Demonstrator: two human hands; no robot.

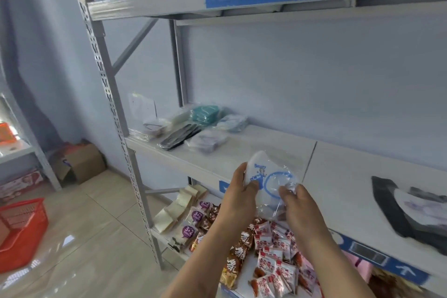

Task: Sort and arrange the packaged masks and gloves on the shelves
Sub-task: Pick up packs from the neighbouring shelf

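Observation:
A clear packet with a white mask and blue print (268, 174) is held in front of the middle shelf (266, 152). My left hand (242, 191) grips its left edge with the thumb on the front. My right hand (300, 203) pinches the crinkled plastic at its lower right. At the shelf's left end lie several packaged masks: a black pack (180, 136), a teal stack (205, 113), a pale blue pack (232, 122), a greyish pack (208, 141) and a white one (154, 126). A dark packaged item (411, 210) lies on the shelf at the right.
The lower shelf holds snack packets (273, 247) and beige packs (179, 205). A red basket (21, 230) sits on the tiled floor at left, a cardboard box (82, 162) by the wall. A perforated grey upright (116, 113) frames the shelf.

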